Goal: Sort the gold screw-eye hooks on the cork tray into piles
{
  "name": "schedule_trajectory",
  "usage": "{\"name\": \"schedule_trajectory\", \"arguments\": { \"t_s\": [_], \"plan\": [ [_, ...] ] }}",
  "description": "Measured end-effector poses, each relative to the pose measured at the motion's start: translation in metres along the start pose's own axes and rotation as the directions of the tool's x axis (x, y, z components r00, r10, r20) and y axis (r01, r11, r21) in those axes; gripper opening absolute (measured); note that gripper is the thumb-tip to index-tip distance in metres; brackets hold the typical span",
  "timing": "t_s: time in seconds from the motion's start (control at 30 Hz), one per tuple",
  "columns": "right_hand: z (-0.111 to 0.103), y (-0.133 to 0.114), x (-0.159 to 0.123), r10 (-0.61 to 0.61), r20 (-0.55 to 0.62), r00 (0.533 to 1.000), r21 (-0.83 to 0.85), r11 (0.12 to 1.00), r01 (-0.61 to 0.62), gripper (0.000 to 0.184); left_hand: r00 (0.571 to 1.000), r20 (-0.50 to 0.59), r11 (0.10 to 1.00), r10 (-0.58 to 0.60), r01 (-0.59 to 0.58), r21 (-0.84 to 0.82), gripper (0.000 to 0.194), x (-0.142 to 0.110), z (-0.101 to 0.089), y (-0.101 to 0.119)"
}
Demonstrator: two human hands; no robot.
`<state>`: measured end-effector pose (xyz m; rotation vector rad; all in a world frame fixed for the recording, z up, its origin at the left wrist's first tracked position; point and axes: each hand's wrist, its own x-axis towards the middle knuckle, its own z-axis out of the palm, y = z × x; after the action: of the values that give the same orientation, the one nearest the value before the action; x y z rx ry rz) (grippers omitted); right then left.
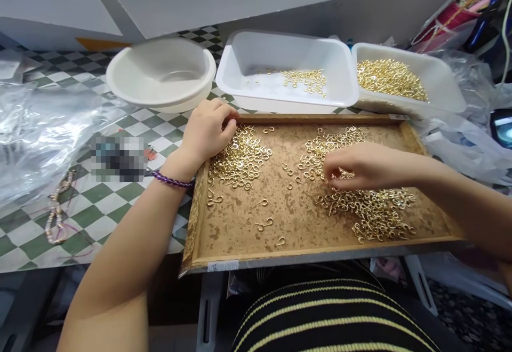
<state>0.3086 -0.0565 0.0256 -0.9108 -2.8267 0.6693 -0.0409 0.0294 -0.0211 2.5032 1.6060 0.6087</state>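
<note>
My left hand (211, 128) rests over the far left corner of a shallow wooden tray (244, 229), its fingers curled beside a pile of small gold hooks (242, 160). Whatever its fingertips may hold is hidden. At the tray's right half, my right hand (347, 166) is closed, thumb and fingers bent together just above a larger pile of the same hooks (378, 216). What sits in that pinch is too small to make out. A few loose hooks (267, 222) lie scattered between the two piles and toward the near edge.
Behind the tray stand a round white bowl (120, 82), a white rectangular tub (288, 98) with some gold hooks, and another tub (444, 88) heaped with gold pieces. Clear plastic bags (36, 133) and a bead string (56, 213) lie left on the checkered cloth (108, 208).
</note>
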Motion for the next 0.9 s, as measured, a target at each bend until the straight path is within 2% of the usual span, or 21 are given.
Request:
{"name": "schedule_trajectory", "arguments": {
  "t_s": [0.03,0.07,0.1,0.13,0.17,0.2,0.23,0.3,0.33,0.37,0.4,0.47,0.77,0.9],
  "plan": [
    [-0.004,-0.003,0.004,0.08,-0.206,0.975,-0.017,0.996,-0.085,0.019,1.0,-0.004,1.0,0.003,-0.003,-0.009,0.025,0.0,0.0,0.0],
    [-0.008,-0.007,0.007,0.171,-0.418,0.892,-0.031,0.979,-0.202,0.02,1.0,-0.004,1.0,0.003,-0.003,-0.016,0.024,0.0,-0.001,0.001],
    [-0.012,-0.01,0.01,0.241,-0.588,0.772,-0.03,0.948,-0.318,0.025,1.0,-0.001,1.0,0.0,0.0,-0.02,0.024,0.0,-0.001,0.001],
    [-0.014,-0.012,0.011,0.28,-0.68,0.678,-0.025,0.915,-0.403,0.033,1.0,0.006,1.0,-0.006,0.006,-0.023,0.024,0.0,-0.002,0.002],
    [-0.015,-0.014,0.012,0.287,-0.701,0.652,-0.037,0.899,-0.436,0.041,1.0,0.013,1.0,-0.012,0.013,-0.026,0.025,0.0,-0.003,0.003],
    [-0.014,-0.014,0.011,0.264,-0.667,0.697,-0.075,0.907,-0.415,0.043,1.0,0.021,0.999,-0.019,0.02,-0.029,0.025,0.0,-0.003,0.004],
    [-0.012,-0.013,0.01,0.225,-0.586,0.779,-0.124,0.925,-0.36,0.041,0.999,0.028,0.999,-0.023,0.024,-0.033,0.025,0.0,-0.004,0.004],
    [-0.004,-0.008,0.004,0.131,-0.338,0.932,-0.208,0.955,-0.21,0.034,0.999,0.03,0.999,-0.021,0.022,-0.035,0.026,0.0,-0.004,0.005],
    [0.001,-0.004,0.001,0.108,-0.19,0.976,-0.234,0.96,-0.152,0.033,1.0,0.026,0.999,-0.015,0.016,-0.034,0.025,0.0,-0.003,0.004],
    [0.007,-0.001,-0.003,0.11,-0.061,0.992,-0.252,0.96,-0.122,0.03,1.0,0.022,0.999,-0.008,0.009,-0.032,0.025,0.0,-0.003,0.004],
    [0.011,0.002,-0.005,0.135,0.039,0.99,-0.268,0.956,-0.12,0.028,1.0,0.018,1.0,-0.002,0.003,-0.029,0.025,0.0,-0.003,0.003],
    [0.019,0.004,-0.008,0.195,0.117,0.974,-0.28,0.947,-0.156,0.024,1.0,0.01,1.0,0.002,-0.002,-0.025,0.025,0.0,-0.001,0.002],
    [0.021,0.006,-0.007,0.234,0.055,0.971,-0.116,0.967,-0.226,0.034,1.0,0.008,1.0,-0.009,0.009,-0.014,0.023,0.0,-0.001,0.001],
    [0.019,0.011,-0.011,0.274,0.007,0.962,-0.178,0.947,-0.269,0.035,1.0,-0.005,0.999,-0.009,0.009,-0.04,0.023,0.0,0.0,0.001]
  ]
}}
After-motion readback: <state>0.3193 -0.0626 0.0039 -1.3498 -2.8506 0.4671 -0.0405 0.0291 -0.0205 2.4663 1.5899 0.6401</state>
